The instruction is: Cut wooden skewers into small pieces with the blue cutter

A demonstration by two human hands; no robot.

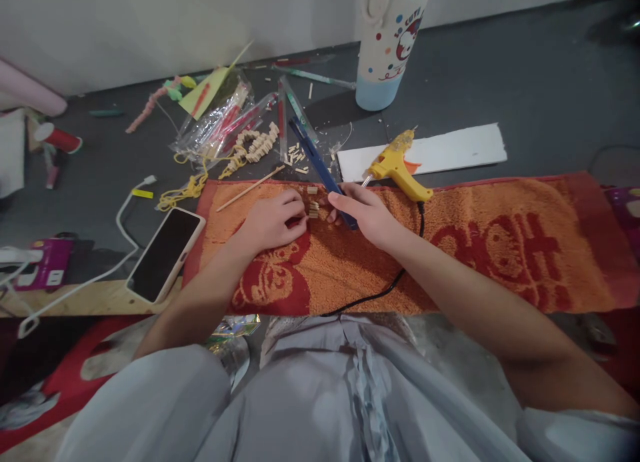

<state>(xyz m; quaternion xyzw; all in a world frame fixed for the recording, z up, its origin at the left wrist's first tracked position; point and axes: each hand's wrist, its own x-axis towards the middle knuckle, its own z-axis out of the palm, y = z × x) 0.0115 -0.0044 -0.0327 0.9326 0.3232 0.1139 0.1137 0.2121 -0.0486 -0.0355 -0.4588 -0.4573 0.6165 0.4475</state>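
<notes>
My right hand (pixel 367 212) is closed around a long dark blue tool (pixel 320 165) that looks like a box cutter, tilted up and away to the left. My left hand (pixel 277 219) rests on the orange towel (pixel 370 262), its fingers bent and a gap showing between thumb and forefinger. Between the two hands lie several short pale stick pieces (pixel 313 211), close to the left fingertips. Just right of my right hand is a yellow glue gun (pixel 400 169), its nozzle pointing toward that hand. A thin wooden stick (pixel 250 189) lies beyond my left hand.
A white board strip (pixel 455 152) lies under the glue gun, and a tall bottle (pixel 383 82) stands behind. Plastic wrappers (pixel 220 119), a string of pale pieces (pixel 255 145) and small cut bits (pixel 296 154) are scattered left of it. A phone (pixel 166 255) lies left, near a white cable (pixel 120 212).
</notes>
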